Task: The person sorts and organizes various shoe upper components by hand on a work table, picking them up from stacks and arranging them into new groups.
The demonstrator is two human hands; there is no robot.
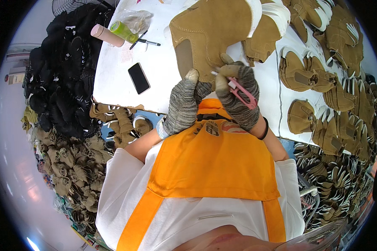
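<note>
A brown suede boot upper (213, 31) with white lining showing at its far right edge lies on the white table (111, 83) in front of me. My left hand (182, 102), in a grey knitted glove, grips its near edge, thumb on top and the other fingers partly hidden. Across the same edge, my gloved right hand (238, 94) closes around pink thread snips (245, 95). Their tips point left, close to the upper's near edge, and look blurred. Beyond the right hand lies another brown upper piece (262, 42), with white lining.
A phone (138, 78), pens (150, 42), a pink bottle (107, 35) and a green bottle (123, 32) lie at the table's left. Stacked brown uppers (297, 75) cover its right side. Black pieces (63, 71) and brown pieces (77, 167) are heaped at left.
</note>
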